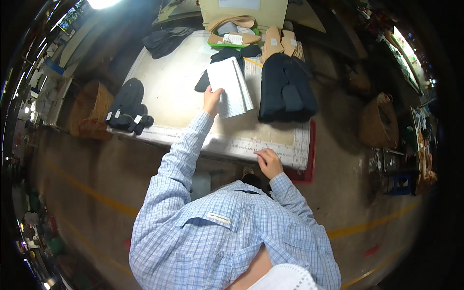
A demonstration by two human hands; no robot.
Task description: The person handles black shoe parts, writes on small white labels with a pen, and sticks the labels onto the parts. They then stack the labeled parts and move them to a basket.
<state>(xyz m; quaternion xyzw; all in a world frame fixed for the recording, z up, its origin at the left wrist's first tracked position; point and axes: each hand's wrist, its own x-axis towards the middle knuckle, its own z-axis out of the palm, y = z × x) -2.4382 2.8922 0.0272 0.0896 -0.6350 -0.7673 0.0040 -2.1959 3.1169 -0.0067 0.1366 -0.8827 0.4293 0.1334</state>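
My left hand (212, 100) reaches over the table and pinches the lower left side of a white paper notebook (226, 89) with printed lines, its pages bent over and partly fanned. Under and behind the notebook lie black fabric pieces (227, 54), partly hidden by it. My right hand (269, 162) rests at the near edge of the table, fingers loosely bent and apart, with nothing visible in them. To the right of the notebook sits a thick stack of dark navy cut pieces (288, 92).
The white-topped table (169, 87) carries tied dark pieces (126, 106) at left, a black stack (166, 41) at far left, and beige pieces (273, 43) beside a green tray (212, 46) at the back. Wicker baskets (90, 108) stand on both sides. A red edge (313, 145) borders the table's right.
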